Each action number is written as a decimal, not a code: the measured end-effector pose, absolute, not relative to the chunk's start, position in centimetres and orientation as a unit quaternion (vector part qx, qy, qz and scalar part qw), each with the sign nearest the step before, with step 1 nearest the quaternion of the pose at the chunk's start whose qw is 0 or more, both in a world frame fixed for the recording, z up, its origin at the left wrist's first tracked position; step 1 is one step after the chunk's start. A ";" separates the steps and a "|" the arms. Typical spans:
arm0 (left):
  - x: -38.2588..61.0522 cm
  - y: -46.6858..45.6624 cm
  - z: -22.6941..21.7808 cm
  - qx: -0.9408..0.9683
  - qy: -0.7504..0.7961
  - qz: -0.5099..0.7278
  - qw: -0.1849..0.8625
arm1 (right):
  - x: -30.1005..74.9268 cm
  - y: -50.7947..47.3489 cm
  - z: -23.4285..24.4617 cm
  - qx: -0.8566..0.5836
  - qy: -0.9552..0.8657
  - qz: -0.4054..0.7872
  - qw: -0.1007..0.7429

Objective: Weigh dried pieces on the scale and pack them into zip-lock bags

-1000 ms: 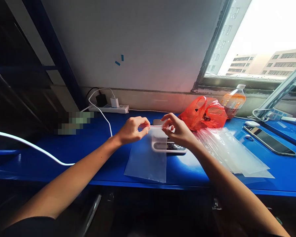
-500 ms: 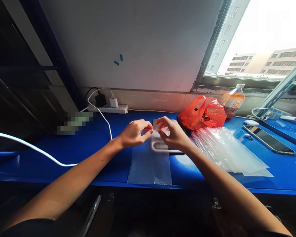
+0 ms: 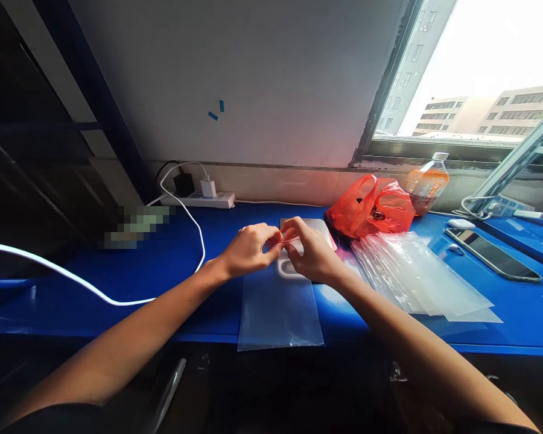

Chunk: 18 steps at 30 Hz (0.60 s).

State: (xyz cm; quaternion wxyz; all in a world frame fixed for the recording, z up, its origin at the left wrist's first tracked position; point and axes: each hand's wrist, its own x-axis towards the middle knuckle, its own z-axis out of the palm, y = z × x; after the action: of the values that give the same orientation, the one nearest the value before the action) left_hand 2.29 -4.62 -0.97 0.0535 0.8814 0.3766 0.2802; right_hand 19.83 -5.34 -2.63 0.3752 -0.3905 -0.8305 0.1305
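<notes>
A clear plastic bag (image 3: 276,316) hangs from my two hands, its lower edge reaching past the front edge of the blue table. My left hand (image 3: 252,248) pinches the bag's upper edge between thumb and fingers. From the other side, my right hand (image 3: 311,248) pinches the same edge, which shows a thin reddish line, and the fingertips of both hands nearly meet. Behind the hands and partly under the bag lies a pale flat device (image 3: 317,226) with a rounded rectangular outline; my right hand hides much of it.
To the right, several more clear bags (image 3: 428,280) lie fanned out, with a red plastic bag (image 3: 368,208) and an orange drink bottle (image 3: 428,184) behind them. A phone (image 3: 493,253) lies at far right. On the left are a power strip (image 3: 199,199) and a white cable (image 3: 72,274).
My hands have come closer together, fingertips now almost touching. The bag's lower edge has shifted down and slightly right, farther over the table edge.
</notes>
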 end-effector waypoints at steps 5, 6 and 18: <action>2.5 -4.4 -1.5 0.876 0.375 0.295 0.068 | 19.0 -5.8 -2.9 -0.434 -0.809 0.108 0.382; 2.5 -4.4 -1.6 0.876 0.373 0.299 0.064 | 18.8 -5.8 -2.9 -0.440 -0.806 0.099 0.384; 2.0 -4.2 -0.5 0.851 0.416 0.315 0.067 | 20.6 -4.2 -2.6 -0.427 -0.745 0.228 0.460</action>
State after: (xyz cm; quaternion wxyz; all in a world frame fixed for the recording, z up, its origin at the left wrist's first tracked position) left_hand 2.00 -4.16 -0.51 0.0671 0.8505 0.4156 0.3154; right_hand 20.63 -4.19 -2.63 0.4596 -0.4267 -0.7447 0.2284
